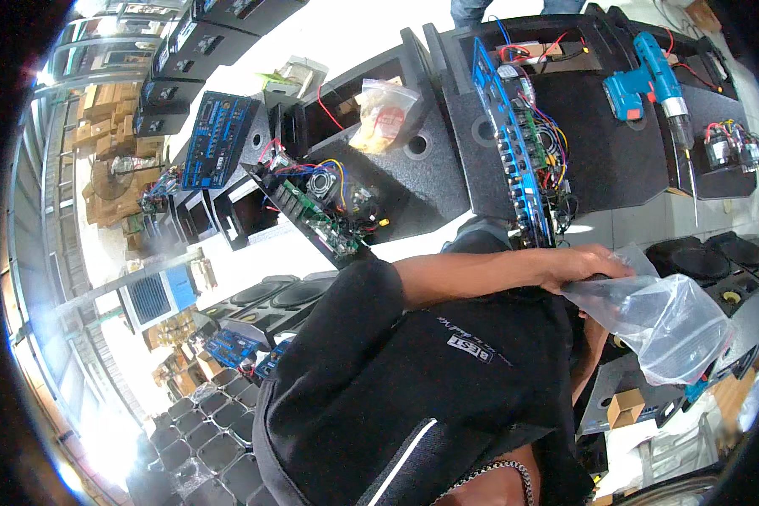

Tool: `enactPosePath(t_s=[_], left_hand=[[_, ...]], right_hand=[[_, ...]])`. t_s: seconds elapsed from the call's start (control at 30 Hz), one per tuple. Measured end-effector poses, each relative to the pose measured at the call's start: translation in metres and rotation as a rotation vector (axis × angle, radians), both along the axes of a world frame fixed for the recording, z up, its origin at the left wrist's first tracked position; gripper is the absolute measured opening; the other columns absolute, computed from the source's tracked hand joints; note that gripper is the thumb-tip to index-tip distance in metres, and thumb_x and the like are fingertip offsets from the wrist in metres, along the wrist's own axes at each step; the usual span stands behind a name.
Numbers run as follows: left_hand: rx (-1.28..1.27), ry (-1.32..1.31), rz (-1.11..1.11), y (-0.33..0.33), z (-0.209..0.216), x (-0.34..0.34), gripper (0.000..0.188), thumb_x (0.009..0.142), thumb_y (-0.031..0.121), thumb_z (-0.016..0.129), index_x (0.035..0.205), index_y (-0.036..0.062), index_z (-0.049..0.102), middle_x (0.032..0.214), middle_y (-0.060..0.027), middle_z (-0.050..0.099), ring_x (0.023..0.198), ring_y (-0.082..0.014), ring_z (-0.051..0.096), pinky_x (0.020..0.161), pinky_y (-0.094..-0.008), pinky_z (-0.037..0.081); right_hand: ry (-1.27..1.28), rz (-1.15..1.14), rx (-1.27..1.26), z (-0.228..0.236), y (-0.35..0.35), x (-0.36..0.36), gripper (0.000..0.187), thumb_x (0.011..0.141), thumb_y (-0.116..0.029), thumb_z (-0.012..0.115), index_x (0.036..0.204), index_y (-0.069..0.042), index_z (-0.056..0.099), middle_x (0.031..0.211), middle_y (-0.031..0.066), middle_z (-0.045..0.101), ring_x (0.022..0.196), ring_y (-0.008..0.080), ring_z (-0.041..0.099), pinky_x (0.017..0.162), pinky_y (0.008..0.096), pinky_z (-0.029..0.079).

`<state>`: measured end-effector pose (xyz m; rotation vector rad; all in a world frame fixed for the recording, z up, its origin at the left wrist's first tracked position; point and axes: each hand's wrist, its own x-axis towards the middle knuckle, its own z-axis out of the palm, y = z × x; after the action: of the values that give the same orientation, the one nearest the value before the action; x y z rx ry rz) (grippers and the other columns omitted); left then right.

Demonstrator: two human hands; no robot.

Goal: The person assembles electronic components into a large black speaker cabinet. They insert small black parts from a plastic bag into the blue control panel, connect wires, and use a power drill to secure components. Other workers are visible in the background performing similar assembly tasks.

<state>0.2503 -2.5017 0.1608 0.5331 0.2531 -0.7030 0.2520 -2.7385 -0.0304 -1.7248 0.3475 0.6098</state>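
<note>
My left arm reaches across my chest, and my left hand (pixel 589 261) is closed on the gathered mouth of a clear plastic bag (pixel 679 325). The bag hangs out to the right, wrinkled, and I cannot make out anything inside it. My right forearm (pixel 592 358) comes up behind the bag; the right hand is mostly hidden by the bag and the left hand. Nearest beyond my hands is an upright blue amplifier panel (pixel 514 160) with knobs on its face, a green circuit board and coloured wires behind it. It leans on a black speaker cabinet (pixel 611 160).
A teal cordless drill (pixel 649 84) with a long bit lies on the cabinets at far right. A zip bag of small pale parts (pixel 385 115) rests on another black cabinet. More amplifier panels (pixel 218 139) stand at left. A small open cardboard box (pixel 625 408) sits at lower right.
</note>
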Motion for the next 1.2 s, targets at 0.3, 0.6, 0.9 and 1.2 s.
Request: enactPosePath(t_s=[0.3, 0.6, 0.9, 1.2], left_hand=[[0.101, -0.078, 0.128, 0.0, -0.008, -0.004, 0.035, 0.093, 0.035, 0.054, 0.111, 0.0055, 0.063, 0.1, -0.0011, 0.064, 0.084, -0.0096, 0.059, 0.07, -0.0282, 0.049], [0.121, -0.161, 0.176, -0.009, -0.016, 0.005, 0.042, 0.091, 0.039, 0.056, 0.113, 0.0043, 0.064, 0.103, -0.0045, 0.065, 0.09, -0.0118, 0.058, 0.076, -0.0277, 0.047], [0.033, 0.026, 0.357, -0.003, 0.003, 0.001, 0.048, 0.088, 0.04, 0.062, 0.119, 0.0029, 0.058, 0.108, -0.0071, 0.063, 0.094, -0.0137, 0.06, 0.082, -0.0289, 0.049], [0.191, 0.105, 0.745, -0.009, 0.004, -0.017, 0.028, 0.091, 0.028, 0.061, 0.107, 0.0057, 0.063, 0.095, -0.0006, 0.066, 0.081, -0.0082, 0.063, 0.072, -0.0257, 0.053]], right_hand=[[0.059, 0.122, -0.023, -0.024, 0.008, 0.01, 0.02, 0.085, -0.007, 0.057, 0.101, 0.004, 0.063, 0.086, 0.0091, 0.065, 0.068, 0.0142, 0.061, 0.058, 0.025, 0.047], [0.024, 0.124, -0.195, 0.019, -0.043, 0.058, 0.02, 0.084, -0.007, 0.058, 0.099, 0.004, 0.064, 0.083, 0.0093, 0.066, 0.066, 0.0144, 0.061, 0.056, 0.0254, 0.047], [0.098, 0.27, -0.208, -0.008, -0.08, 0.122, 0.019, 0.083, -0.007, 0.06, 0.097, 0.005, 0.065, 0.081, 0.0095, 0.067, 0.064, 0.0145, 0.062, 0.055, 0.0258, 0.048], [0.211, 0.678, -0.087, -0.109, -0.087, 0.188, 0.018, 0.082, -0.007, 0.061, 0.095, 0.005, 0.066, 0.078, 0.0097, 0.067, 0.062, 0.0147, 0.062, 0.053, 0.0261, 0.048]])
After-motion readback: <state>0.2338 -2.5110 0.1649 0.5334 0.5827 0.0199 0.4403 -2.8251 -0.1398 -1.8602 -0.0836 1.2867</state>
